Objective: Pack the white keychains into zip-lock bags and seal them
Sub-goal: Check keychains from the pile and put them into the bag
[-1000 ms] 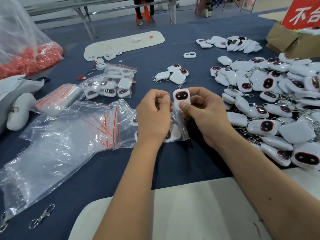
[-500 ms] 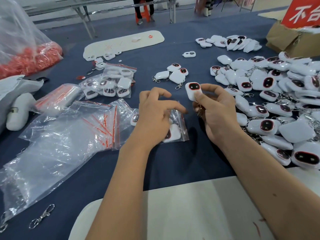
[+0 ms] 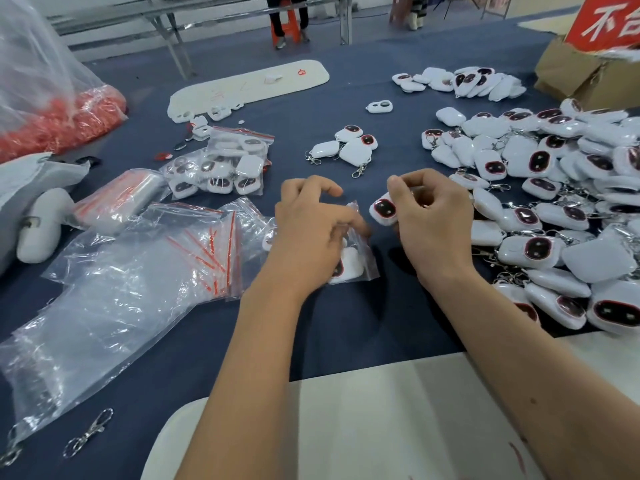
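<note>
My right hand (image 3: 431,223) grips a white keychain (image 3: 383,208) with a dark red-rimmed face, held just right of a small zip-lock bag (image 3: 360,258). That bag lies on the blue table and holds at least one white keychain. My left hand (image 3: 308,230) rests on the bag with its fingers curled at the bag's top edge. A large heap of loose white keychains (image 3: 540,202) spreads to the right. Filled bags (image 3: 221,168) lie at the left centre.
A pile of empty zip-lock bags (image 3: 194,244) in a big clear plastic sack lies left of my hands. Three loose keychains (image 3: 346,147) sit ahead. A cardboard box (image 3: 588,74) stands at the back right. Metal clasps (image 3: 88,433) lie near the front left.
My right hand has lowered the keychain from above the table to beside the bag's mouth. My left hand shifted slightly on the bag.
</note>
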The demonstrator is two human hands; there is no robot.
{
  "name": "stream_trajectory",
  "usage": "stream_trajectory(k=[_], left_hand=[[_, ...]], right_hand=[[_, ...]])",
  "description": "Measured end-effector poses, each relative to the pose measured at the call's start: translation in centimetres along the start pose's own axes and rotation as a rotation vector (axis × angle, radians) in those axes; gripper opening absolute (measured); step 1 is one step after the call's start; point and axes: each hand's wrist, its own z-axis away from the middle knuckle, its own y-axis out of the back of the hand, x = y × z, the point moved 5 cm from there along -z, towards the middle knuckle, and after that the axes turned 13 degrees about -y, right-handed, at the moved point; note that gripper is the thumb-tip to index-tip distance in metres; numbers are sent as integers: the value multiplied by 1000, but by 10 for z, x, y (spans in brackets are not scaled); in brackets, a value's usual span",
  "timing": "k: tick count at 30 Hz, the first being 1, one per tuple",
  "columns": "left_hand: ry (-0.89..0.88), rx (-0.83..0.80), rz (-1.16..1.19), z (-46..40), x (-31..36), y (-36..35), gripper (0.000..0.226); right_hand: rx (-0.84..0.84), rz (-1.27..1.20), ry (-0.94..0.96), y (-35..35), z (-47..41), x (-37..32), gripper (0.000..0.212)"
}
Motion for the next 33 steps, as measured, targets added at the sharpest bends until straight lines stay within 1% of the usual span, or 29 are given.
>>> stream_trajectory(k=[2,3,5,8,11,13,14,16,18,20,21,22,23,25,26,27,28,30,31,33], left_hand=[[22,67,18,1,-8,3,37],[32,102,31,2,-11,5,34],[43,168,56,2,-13,10,33],[46,254,88,3,-13,15,30],[62,331,122,3,-14,20,23],[59,361,132,3,-14,22,21],[55,377,131,3,-12,23,20],[44,428,127,4,-10,25,19],[36,488,125,5,-9,29,18],[34,508,136,5,-8,30,17],[30,502,144,4,-7,30,17],[29,494,150,4,-6,29,16],[31,489,154,4,-5,28,16],[38,489,163,3,-5,27,16],[39,490,173,3,-5,26,16],[39,495,185,2,-4,26,18],[35,503,201,2,-3,25,19],[26,512,255,0,0,21,19],[24,500,281,-1,2,18,18],[25,436,291,-3,4,10,17]], right_hand=[[-65,13,3,-4,2,-1,8],[-93,17,1,-5,2,-2,6],[-157,42,10,-7,4,-4,12],[-295,58,17,-14,10,-6,19],[-396,30,4,-17,14,-7,16],[-501,-8,14,-20,17,-8,12],[-576,-55,0,-23,20,-8,13],[-703,-80,1,-27,23,-9,27],[-758,67,138,-30,26,-14,36],[-795,246,323,-35,35,-19,35],[-776,301,389,-37,38,-20,32],[-699,324,436,-37,40,-21,28],[-559,329,470,-33,39,-23,22],[-161,350,493,-15,31,-26,15],[35,419,468,-3,26,-27,16],[178,529,408,8,20,-27,22],[242,659,318,14,14,-25,30],[203,892,165,16,8,-18,46],[163,971,138,13,9,-17,51],[118,1049,183,8,12,-20,55]])
